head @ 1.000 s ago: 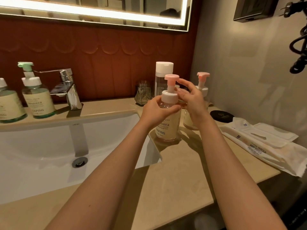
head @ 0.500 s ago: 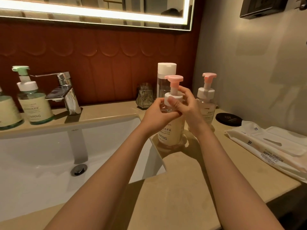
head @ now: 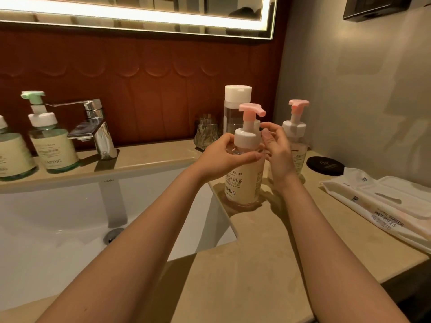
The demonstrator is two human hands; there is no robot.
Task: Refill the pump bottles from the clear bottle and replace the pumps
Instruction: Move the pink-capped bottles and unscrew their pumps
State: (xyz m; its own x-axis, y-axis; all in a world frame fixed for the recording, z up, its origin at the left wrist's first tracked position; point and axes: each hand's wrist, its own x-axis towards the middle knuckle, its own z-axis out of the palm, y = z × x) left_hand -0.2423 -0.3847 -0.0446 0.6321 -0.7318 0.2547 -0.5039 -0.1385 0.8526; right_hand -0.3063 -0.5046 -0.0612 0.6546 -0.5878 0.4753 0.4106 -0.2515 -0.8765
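Observation:
A cream pump bottle (head: 243, 183) with a pink pump (head: 250, 110) and a white collar (head: 247, 138) stands upright on the counter beside the sink. My left hand (head: 224, 157) grips its shoulder just under the collar. Just to the right of the collar is my right hand (head: 277, 150), fingers loosely curled and holding nothing. Behind stands the clear bottle (head: 233, 113) with its white cap on. A second pink-pump bottle (head: 295, 131) stands to the right, partly hidden by my right hand.
Two green-pump bottles (head: 53, 145) (head: 11, 157) and a chrome faucet (head: 98, 129) stand on the ledge behind the white sink (head: 58, 217). A glass tumbler (head: 206, 134) is near the clear bottle. A black disc (head: 325, 165) and a wet-wipes pack (head: 384, 206) lie at the right.
My right hand has come off the white collar it was gripping and drawn slightly right. The pump spout now points right. My left hand keeps its hold on the bottle.

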